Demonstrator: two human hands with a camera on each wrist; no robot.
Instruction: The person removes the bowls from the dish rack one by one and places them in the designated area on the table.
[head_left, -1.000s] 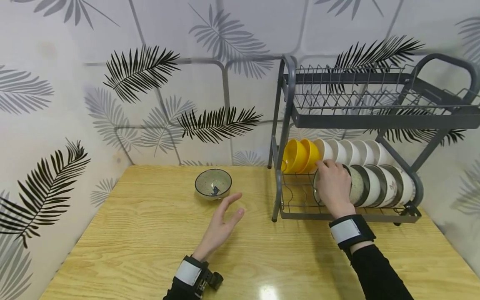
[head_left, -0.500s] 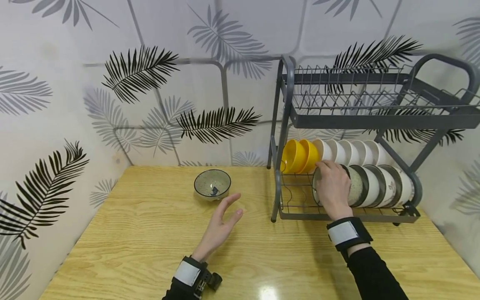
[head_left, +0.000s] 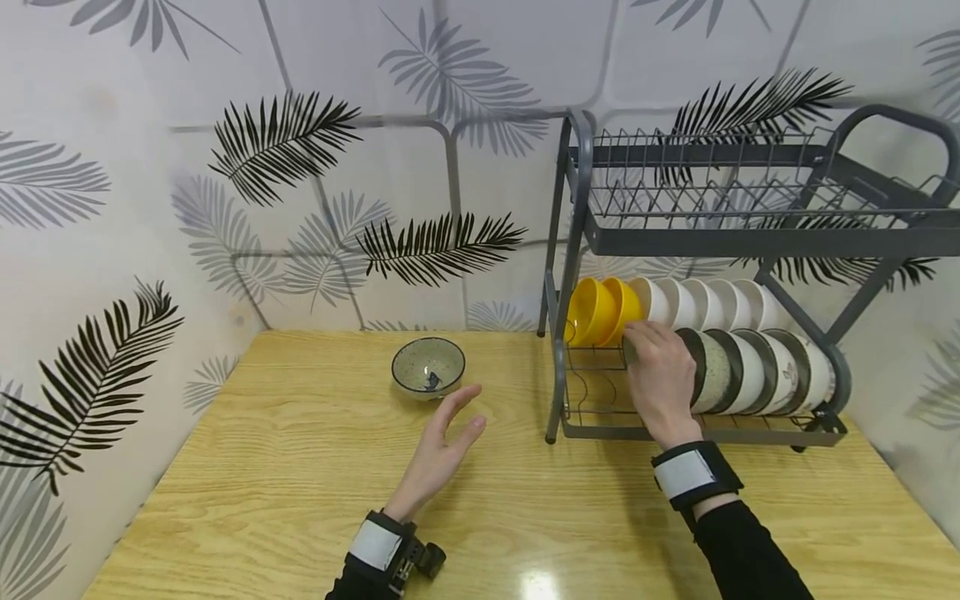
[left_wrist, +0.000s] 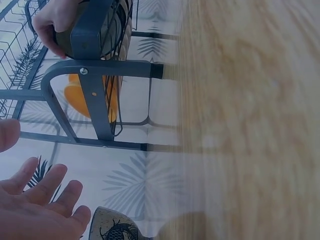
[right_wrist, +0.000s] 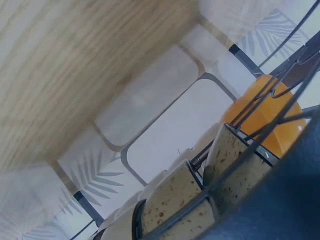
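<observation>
In the lower tier of the dish rack, my right hand (head_left: 660, 379) grips a speckled bowl (right_wrist: 232, 162) by its upper rim. The bowl stands on edge, mostly hidden behind the hand in the head view. Beside it, to the right, is another speckled bowl (head_left: 717, 371) in a row of upright bowls. My left hand (head_left: 442, 454) hovers over the table, fingers extended and holding nothing. Just beyond its fingertips a speckled bowl (head_left: 428, 367) with a dark rim and a blue motif inside sits upright on the table.
The two-tier grey dish rack (head_left: 772, 242) stands at the right against the patterned wall. Two yellow bowls (head_left: 591, 312) and several white bowls (head_left: 701, 304) line its back row. Wire dividers and the front bar lie close around the right hand.
My right hand has shifted slightly left with the bowl, which now shows less of its inside. A wider strip of the neighbouring bowl shows. The left hand stays nearly still.
</observation>
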